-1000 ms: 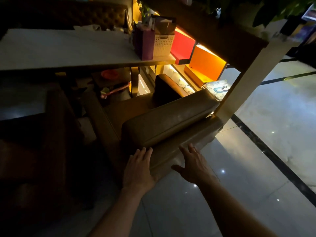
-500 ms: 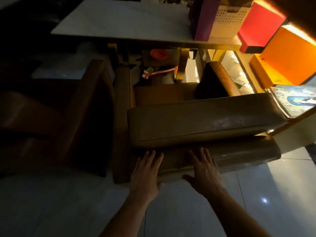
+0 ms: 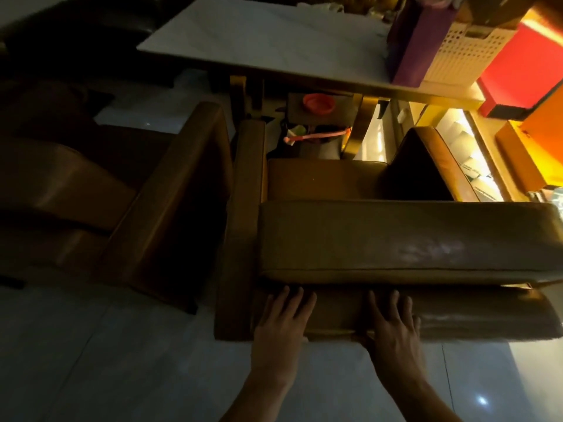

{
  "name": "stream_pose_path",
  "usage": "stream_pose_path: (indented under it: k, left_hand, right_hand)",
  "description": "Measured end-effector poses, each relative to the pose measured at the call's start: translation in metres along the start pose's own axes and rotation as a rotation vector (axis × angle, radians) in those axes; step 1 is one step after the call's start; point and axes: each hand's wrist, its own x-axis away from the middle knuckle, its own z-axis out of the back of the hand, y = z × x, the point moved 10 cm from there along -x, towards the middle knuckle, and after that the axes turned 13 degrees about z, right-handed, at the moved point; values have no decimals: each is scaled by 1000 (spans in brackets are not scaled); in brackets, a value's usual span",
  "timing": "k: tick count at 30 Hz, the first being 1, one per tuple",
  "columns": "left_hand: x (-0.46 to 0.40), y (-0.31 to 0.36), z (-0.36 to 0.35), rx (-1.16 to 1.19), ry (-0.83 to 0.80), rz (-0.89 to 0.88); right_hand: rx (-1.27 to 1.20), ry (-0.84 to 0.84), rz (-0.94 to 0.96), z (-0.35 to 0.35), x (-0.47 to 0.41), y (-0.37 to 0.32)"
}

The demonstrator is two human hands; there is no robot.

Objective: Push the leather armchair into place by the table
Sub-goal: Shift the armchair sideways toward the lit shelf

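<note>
Pressing hands (image 3: pixel 335 327) flat on armchair (image 3: pixel 396 239); right end cropped.

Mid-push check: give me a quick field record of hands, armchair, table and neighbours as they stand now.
left hand: flat, open, on the armchair's back
right hand: flat, open, on the same back
armchair: faces the table, front near its edge
table: pale top, purple box and white basket at right end
second armchair: alongside on the left
floor: glossy tiles
</note>
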Motion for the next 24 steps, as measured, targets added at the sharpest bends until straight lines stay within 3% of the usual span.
stream_pose_path:
  k: [9,24]
  left_hand:
    - [-17,-9,12,-7,6,21]
    - [-99,-89,43,7,12,41]
  right_hand:
    - [0,-63,-14,10,-15,-10]
    - [-17,-23,-35,29,-83,-90]
